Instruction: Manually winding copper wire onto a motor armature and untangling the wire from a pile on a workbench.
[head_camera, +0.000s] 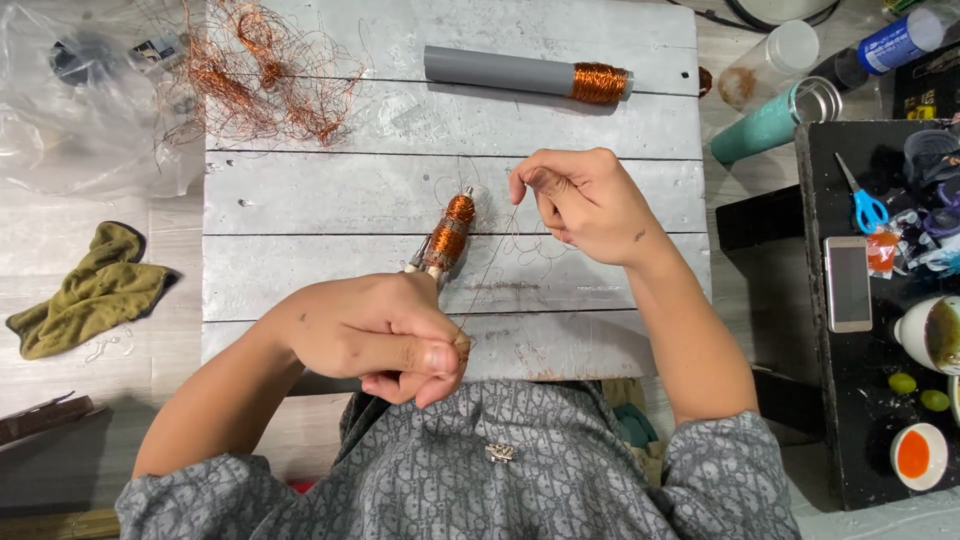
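My left hand (385, 335) grips the near end of a slim rod wound with copper wire (449, 232), which points away over the white plank table (300, 190). My right hand (580, 200) hovers to the right of the rod's tip, its fingers pinching a thin strand of copper wire (500, 255) that runs in loose loops back toward my left hand.
A grey tube with a copper coil (530, 74) lies at the far side. A tangle of copper wire (255, 75) sits far left, by a clear plastic bag (70, 120). An olive rag (90, 290) lies left. Right: a black tray (850, 420) with scissors (865, 205), phone (848, 283), bottles (770, 120).
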